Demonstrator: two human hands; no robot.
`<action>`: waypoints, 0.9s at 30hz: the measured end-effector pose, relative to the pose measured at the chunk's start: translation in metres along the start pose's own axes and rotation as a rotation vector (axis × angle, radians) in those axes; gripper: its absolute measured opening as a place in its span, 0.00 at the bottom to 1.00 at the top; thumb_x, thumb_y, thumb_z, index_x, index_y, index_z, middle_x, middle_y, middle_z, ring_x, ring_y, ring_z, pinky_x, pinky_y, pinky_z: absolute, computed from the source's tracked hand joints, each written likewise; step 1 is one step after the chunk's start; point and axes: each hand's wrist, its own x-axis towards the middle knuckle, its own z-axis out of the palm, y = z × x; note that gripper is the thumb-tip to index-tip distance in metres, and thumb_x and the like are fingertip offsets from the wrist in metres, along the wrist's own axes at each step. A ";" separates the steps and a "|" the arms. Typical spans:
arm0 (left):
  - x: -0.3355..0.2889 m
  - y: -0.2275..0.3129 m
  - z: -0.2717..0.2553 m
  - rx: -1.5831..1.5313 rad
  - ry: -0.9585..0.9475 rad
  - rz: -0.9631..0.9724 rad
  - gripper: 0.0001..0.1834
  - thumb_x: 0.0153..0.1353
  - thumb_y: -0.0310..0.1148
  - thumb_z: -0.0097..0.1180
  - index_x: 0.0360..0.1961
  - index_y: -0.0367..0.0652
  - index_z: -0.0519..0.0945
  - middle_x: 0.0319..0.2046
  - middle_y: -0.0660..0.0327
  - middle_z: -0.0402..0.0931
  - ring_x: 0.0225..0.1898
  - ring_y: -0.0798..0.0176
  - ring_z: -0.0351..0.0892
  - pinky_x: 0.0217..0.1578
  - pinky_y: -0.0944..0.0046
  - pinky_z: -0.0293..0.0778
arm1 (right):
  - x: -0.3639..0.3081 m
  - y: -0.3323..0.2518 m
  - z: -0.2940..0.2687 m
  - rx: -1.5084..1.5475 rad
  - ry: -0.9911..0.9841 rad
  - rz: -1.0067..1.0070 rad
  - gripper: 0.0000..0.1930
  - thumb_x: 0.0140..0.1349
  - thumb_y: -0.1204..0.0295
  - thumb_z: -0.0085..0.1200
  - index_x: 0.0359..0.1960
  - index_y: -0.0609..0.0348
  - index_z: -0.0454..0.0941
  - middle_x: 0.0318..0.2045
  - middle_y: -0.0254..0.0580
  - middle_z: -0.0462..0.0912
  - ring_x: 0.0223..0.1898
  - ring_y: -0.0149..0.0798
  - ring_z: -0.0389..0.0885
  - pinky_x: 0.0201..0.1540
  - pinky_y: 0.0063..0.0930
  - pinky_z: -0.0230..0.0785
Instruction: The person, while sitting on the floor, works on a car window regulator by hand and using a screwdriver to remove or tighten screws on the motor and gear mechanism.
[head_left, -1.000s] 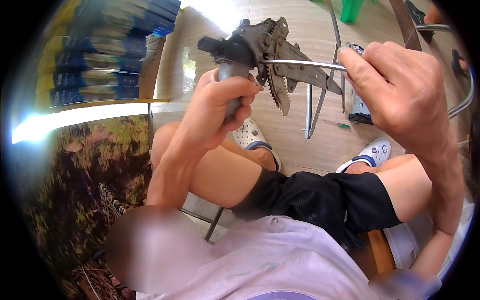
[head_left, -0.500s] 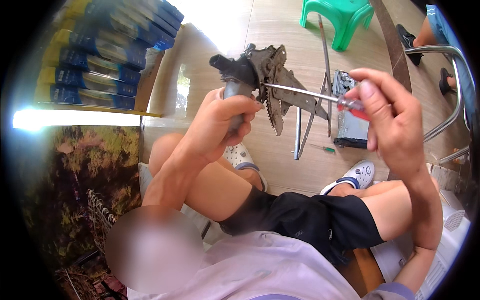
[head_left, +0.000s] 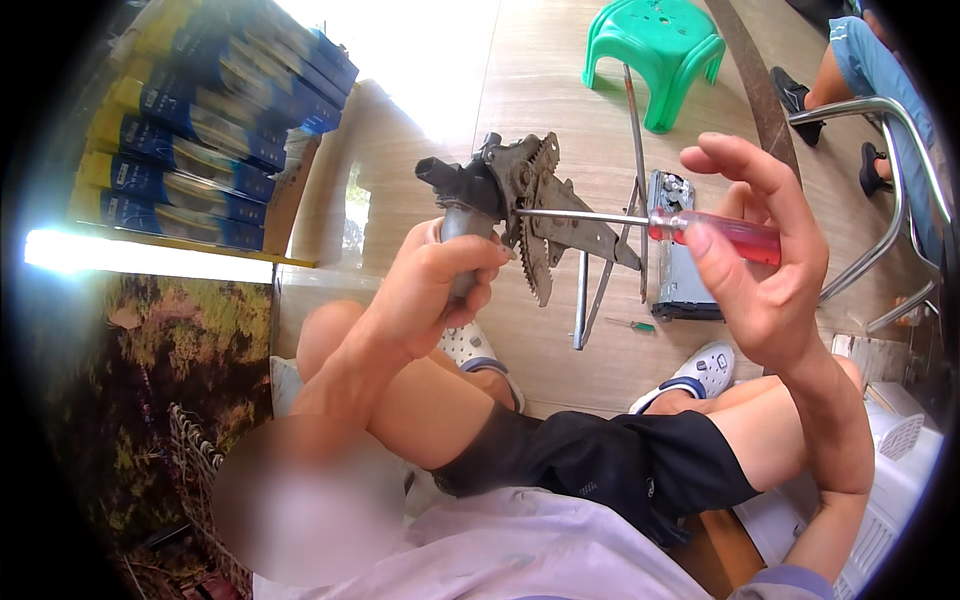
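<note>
My left hand (head_left: 440, 265) is wrapped around the grey cylindrical motor of a window regulator (head_left: 465, 225), held up above my knees. Its black connector housing points up and left. A toothed metal sector (head_left: 545, 250) and a flat arm extend to the right. Against the mechanism beside the motor rests the tip of a screwdriver (head_left: 735, 235) with a clear red handle and a long steel shaft, lying nearly level. My right hand (head_left: 775, 260) holds that handle loosely, thumb against its near side, index finger raised off it. Whether the tip sits in a screw is too small to tell.
On the floor beyond lie long metal bars (head_left: 637, 180), a grey metal electronic unit (head_left: 685, 260) and a small green-handled screwdriver (head_left: 640, 325). A green plastic stool (head_left: 655, 45) stands farther back. Blue-yellow boxes (head_left: 190, 180) are stacked at left. Another person sits by a metal-framed chair (head_left: 900, 110) at right.
The regulator and screwdriver have shifted slightly lower in view. My right fingers have loosened and spread, uncovering more of the red handle. The screwdriver tip remains at the mechanism.
</note>
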 end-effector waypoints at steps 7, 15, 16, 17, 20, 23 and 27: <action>0.000 0.000 -0.002 -0.026 -0.004 0.005 0.06 0.55 0.27 0.58 0.25 0.41 0.73 0.20 0.65 0.69 0.15 0.73 0.67 0.11 0.71 0.53 | 0.003 -0.003 0.005 0.118 0.041 0.153 0.16 0.67 0.70 0.56 0.53 0.65 0.75 0.38 0.43 0.83 0.36 0.27 0.82 0.38 0.20 0.73; 0.000 -0.001 -0.002 -0.029 -0.023 0.019 0.07 0.55 0.27 0.58 0.24 0.42 0.72 0.19 0.65 0.68 0.14 0.71 0.66 0.11 0.70 0.53 | -0.006 -0.005 0.001 0.086 -0.032 0.019 0.16 0.66 0.71 0.57 0.53 0.66 0.75 0.39 0.43 0.84 0.29 0.26 0.79 0.34 0.19 0.73; 0.000 0.000 -0.001 -0.028 -0.022 0.024 0.08 0.54 0.27 0.58 0.23 0.42 0.71 0.19 0.65 0.68 0.14 0.71 0.66 0.11 0.70 0.53 | -0.005 -0.008 0.001 0.116 -0.004 0.094 0.16 0.66 0.72 0.57 0.53 0.66 0.75 0.39 0.43 0.84 0.29 0.25 0.78 0.34 0.19 0.73; 0.000 0.000 -0.001 -0.027 -0.020 0.028 0.08 0.54 0.28 0.58 0.23 0.42 0.71 0.19 0.65 0.68 0.14 0.71 0.66 0.11 0.69 0.53 | -0.006 -0.004 0.004 0.092 0.026 0.038 0.16 0.65 0.73 0.56 0.53 0.66 0.75 0.39 0.43 0.84 0.29 0.25 0.78 0.34 0.18 0.72; 0.001 0.000 0.001 -0.021 -0.041 0.027 0.08 0.55 0.28 0.58 0.24 0.42 0.72 0.19 0.65 0.68 0.14 0.71 0.66 0.11 0.69 0.54 | -0.002 0.012 0.000 0.017 0.034 -0.155 0.16 0.65 0.74 0.54 0.53 0.65 0.75 0.40 0.43 0.85 0.28 0.23 0.77 0.33 0.16 0.71; -0.002 0.000 -0.001 -0.003 -0.032 0.032 0.07 0.55 0.28 0.58 0.24 0.41 0.72 0.20 0.65 0.69 0.14 0.71 0.67 0.11 0.69 0.54 | -0.002 -0.002 -0.003 -0.018 -0.014 -0.109 0.16 0.64 0.72 0.54 0.53 0.65 0.76 0.39 0.43 0.85 0.28 0.22 0.76 0.33 0.17 0.70; 0.000 -0.001 0.000 -0.008 -0.008 0.019 0.07 0.55 0.28 0.58 0.24 0.41 0.73 0.20 0.65 0.69 0.15 0.71 0.67 0.11 0.70 0.54 | -0.001 -0.006 0.001 0.168 0.035 0.279 0.17 0.64 0.71 0.57 0.52 0.65 0.76 0.38 0.41 0.85 0.29 0.24 0.76 0.38 0.21 0.73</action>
